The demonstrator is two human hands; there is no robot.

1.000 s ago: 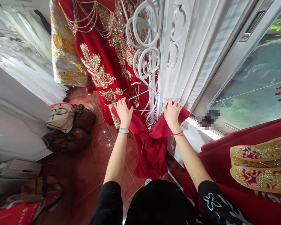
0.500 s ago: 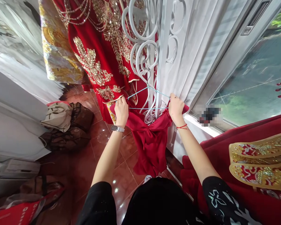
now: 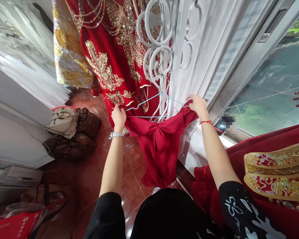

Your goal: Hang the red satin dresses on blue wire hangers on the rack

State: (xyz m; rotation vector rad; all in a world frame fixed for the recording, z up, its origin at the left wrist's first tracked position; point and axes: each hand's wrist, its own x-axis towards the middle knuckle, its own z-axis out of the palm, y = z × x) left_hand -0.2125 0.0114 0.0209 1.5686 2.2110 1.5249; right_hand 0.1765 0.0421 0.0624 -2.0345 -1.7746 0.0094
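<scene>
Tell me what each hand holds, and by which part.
Both hold the red garment on the blue wire hanger: the left hand grips its left top corner, the right hand its right top corner.

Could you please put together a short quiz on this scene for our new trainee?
1. True or false: the left hand and the right hand each grip one end of the red garment.
2. What does the light blue hanger hang from? A) the white scrolled rack B) a window handle C) a bag on the floor
3. Which wrist wears the white watch?
Key: 1 true. 2 A. 3 the left wrist.
</scene>
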